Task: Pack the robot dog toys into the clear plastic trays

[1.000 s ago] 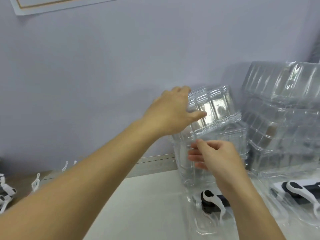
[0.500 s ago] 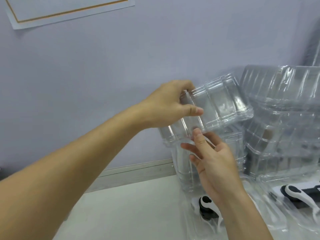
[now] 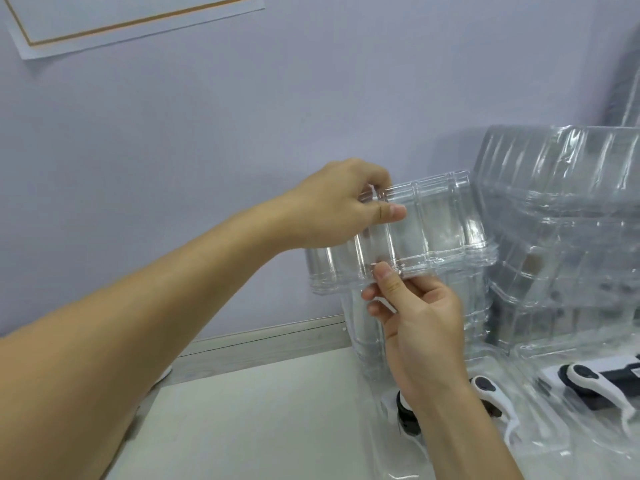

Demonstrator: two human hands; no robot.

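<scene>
1. Since half a second back, both hands have lifted the clear tray (image 3: 440,226) a bit further off the stack of trays (image 3: 464,306) it came from, and it now sits flatter and more side-on to the camera.
2. Left hand (image 3: 332,209) grips the tray's left end: thumb laid across the near face, the other fingers curled over the top edge behind it.
3. Right hand (image 3: 415,320) comes up from below and pinches the tray's lower rim, thumb tip on the front and the fingers tucked under. Looks like more than one nested tray in the grip, since a second rim shows lower left, but I can't tell for sure.
4. That tray is held in the air, in front of the wall (image 3: 242,133) and above the table (image 3: 259,410), just left of the big pile of trays (image 3: 561,209) on the right.
5. Down on the table, a robot dog toy (image 3: 485,389) (white and black) lies in an open tray right behind the right wrist, partly hidden by it.
6. Another toy (image 3: 585,379) lies in a tray further right, near the frame edge.
7. Top left, a paper sheet (image 3: 121,19) with an orange border line hangs on the wall.
</scene>
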